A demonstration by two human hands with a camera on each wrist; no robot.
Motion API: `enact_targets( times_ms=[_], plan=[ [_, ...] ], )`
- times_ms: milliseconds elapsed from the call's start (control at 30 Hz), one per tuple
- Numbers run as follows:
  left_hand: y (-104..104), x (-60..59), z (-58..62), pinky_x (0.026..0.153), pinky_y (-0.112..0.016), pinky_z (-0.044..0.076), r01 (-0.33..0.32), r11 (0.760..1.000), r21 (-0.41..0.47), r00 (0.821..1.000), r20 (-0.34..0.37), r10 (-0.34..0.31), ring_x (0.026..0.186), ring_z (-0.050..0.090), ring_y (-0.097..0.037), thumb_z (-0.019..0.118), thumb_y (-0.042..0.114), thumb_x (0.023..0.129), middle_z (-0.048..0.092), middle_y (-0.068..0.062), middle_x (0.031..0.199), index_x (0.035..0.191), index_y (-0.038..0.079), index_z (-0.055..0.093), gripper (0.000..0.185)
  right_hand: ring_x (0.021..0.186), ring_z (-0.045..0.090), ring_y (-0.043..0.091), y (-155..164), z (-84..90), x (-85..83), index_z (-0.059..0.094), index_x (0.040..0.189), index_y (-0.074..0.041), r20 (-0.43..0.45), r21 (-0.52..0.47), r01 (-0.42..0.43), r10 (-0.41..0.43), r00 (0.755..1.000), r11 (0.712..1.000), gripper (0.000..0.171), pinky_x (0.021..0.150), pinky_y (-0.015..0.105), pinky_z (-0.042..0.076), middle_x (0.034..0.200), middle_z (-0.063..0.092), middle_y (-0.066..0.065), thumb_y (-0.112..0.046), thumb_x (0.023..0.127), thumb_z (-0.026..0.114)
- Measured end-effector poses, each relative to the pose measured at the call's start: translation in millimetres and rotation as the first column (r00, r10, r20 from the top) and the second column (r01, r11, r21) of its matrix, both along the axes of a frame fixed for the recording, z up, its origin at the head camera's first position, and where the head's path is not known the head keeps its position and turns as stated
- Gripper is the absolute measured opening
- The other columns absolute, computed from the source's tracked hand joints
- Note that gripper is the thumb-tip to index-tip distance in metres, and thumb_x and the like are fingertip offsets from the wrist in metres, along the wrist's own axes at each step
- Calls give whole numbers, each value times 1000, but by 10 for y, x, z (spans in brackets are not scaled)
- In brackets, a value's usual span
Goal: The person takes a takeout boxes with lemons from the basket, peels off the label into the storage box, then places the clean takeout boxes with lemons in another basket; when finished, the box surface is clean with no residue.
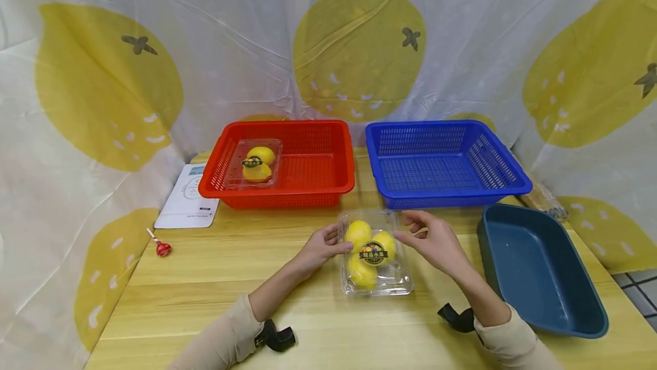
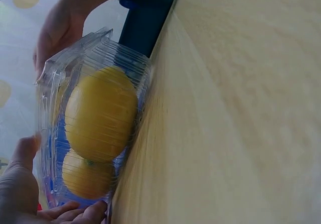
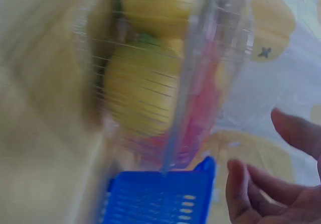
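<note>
A clear plastic clamshell box (image 1: 374, 253) holding three lemons lies on the wooden table (image 1: 231, 279) in front of me. My left hand (image 1: 336, 243) grips its left edge; the left wrist view shows the thumb (image 2: 22, 153) on one side of the box (image 2: 95, 123) and fingers below. My right hand (image 1: 410, 233) hovers at the box's right side with fingers loosely curled. In the right wrist view those fingers (image 3: 271, 184) stand apart from the blurred box (image 3: 150, 73).
Behind the box stand a red basket (image 1: 277, 190), with a second lemon box (image 1: 255, 163) inside, and a blue basket (image 1: 446, 193). A dark teal tub (image 1: 539, 267) sits at the right. A white card (image 1: 187, 199) and a red lollipop (image 1: 162, 248) lie at the left.
</note>
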State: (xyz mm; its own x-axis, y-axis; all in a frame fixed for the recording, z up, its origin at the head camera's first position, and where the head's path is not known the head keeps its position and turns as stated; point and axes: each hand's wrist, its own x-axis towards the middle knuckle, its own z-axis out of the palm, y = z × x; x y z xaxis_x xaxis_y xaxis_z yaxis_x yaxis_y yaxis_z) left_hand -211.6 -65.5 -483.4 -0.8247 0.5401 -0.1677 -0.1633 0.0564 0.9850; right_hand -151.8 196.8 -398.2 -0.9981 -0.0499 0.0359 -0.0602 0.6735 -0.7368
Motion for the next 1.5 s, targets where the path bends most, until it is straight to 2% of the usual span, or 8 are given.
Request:
enact_targets(
  times_ms=[100,233,433,633,833,1000,1200,1500],
  plan=[
    [-3,-3,0,115,-44,34,-3,1000,-4,1000,-6,3,144,32,-36,75,29,86,30,-19,158,152,-2,26,87,86,60,16,-73,85,-50,64,125,-3,-17,38,-109,110,994,993,51,76,26,56,103,68,10,-28,83,78],
    [-4,-5,-7,114,-43,36,-4,1000,-2,1000,-15,4,144,34,-36,75,30,86,31,-20,157,151,-3,27,87,78,58,12,-166,145,-122,67,118,-2,5,127,-264,265,964,956,48,68,21,51,95,69,6,-26,79,81],
    [5,-2,-22,115,-44,34,-8,1000,3,1000,2,8,144,33,-35,74,27,87,31,-19,157,151,-3,27,85,78,60,15,-235,127,-213,69,113,0,60,213,-365,361,931,906,48,67,21,49,87,67,1,-27,76,83],
    [18,4,-21,116,-45,33,-12,1000,17,1000,10,12,144,32,-36,74,25,87,31,-21,157,151,-3,26,85,80,61,15,-274,125,-264,71,108,-2,97,240,-398,386,917,886,45,71,22,51,87,69,0,-26,74,85],
    [15,5,-32,116,-45,33,-22,1000,14,1000,17,22,144,33,-37,74,24,87,32,-23,156,151,-4,25,85,79,60,11,-291,129,-300,72,100,-4,157,221,-438,411,898,871,36,70,19,50,85,68,-2,-24,74,85],
    [22,10,-30,115,-45,34,-33,999,11,999,20,33,143,35,-38,74,22,87,32,-25,155,151,-5,25,85,77,60,9,-297,125,-319,73,94,-7,170,207,-461,432,886,863,28,69,18,50,83,68,-2,-22,74,84],
    [34,12,-19,114,-44,36,-40,999,19,999,15,39,142,36,-39,73,18,87,33,-25,154,149,-6,28,80,72,59,4,-311,119,-314,72,86,-11,181,198,-447,415,892,873,17,67,18,50,78,68,-6,-19,75,83],
    [35,5,10,113,-45,37,-43,999,15,999,19,42,141,37,-40,74,19,87,34,-28,153,149,-6,28,81,67,59,2,-336,99,-341,72,81,-11,125,225,-414,396,910,882,11,63,18,51,73,68,-5,-15,77,81]
  ],
)
